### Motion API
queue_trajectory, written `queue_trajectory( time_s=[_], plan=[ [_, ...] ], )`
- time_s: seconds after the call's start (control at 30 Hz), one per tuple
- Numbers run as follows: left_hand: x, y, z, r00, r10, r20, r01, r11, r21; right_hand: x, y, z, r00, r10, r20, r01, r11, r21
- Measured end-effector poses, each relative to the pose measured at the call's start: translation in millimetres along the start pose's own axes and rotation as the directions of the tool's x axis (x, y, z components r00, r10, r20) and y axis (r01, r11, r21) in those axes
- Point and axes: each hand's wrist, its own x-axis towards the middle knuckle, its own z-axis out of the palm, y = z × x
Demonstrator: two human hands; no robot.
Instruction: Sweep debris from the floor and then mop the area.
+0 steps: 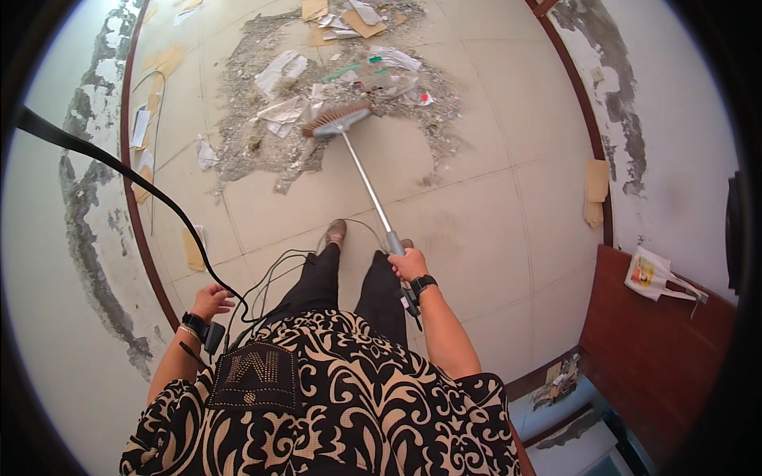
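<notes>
My right hand [407,264] is wrapped round the grey grip of a broom [367,176] with a long metal handle. The broom's brown bristles [333,117] rest on the floor at the near side of a spread of grey debris [262,147]. Crumpled white papers [281,73] and a green-edged clear plastic piece [361,71] lie in that debris. My left hand [213,301] hangs by my left side, its fingers loosely apart with nothing visible in them. A black cable [186,214] passes close beside its fingertips; contact is hard to tell.
Thin cables [274,266] trail by my left leg. Brown envelopes [193,247] lie along the left wall, and others [595,190] lean at the right wall. A reddish-brown board [635,341] stands at right with a white bag [652,274] over it. Both walls have peeling paint.
</notes>
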Motion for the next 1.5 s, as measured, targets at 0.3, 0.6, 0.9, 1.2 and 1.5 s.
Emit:
queue_trajectory(
  time_s=[0.3,0.6,0.9,1.2,1.5],
  plan=[
    [-5,35,98,0.996,0.078,0.045,-0.08,0.996,0.05,-73,119,-117,0.947,-0.237,-0.217,0.128,0.898,-0.422],
    [-17,52,135,0.989,0.135,0.057,-0.14,0.986,0.093,-135,218,-168,0.945,-0.012,-0.328,-0.097,0.944,-0.315],
    [-48,40,133,0.997,0.063,-0.051,-0.06,0.997,0.056,10,118,-205,0.966,0.026,-0.257,-0.081,0.976,-0.202],
    [-67,45,152,0.993,0.067,-0.094,-0.067,0.998,-0.001,65,-4,-237,0.862,-0.39,-0.324,0.182,0.834,-0.521],
    [-40,69,169,0.997,0.073,-0.037,-0.074,0.997,-0.014,5,61,-245,0.958,-0.142,-0.25,0.098,0.978,-0.182]
  ],
)
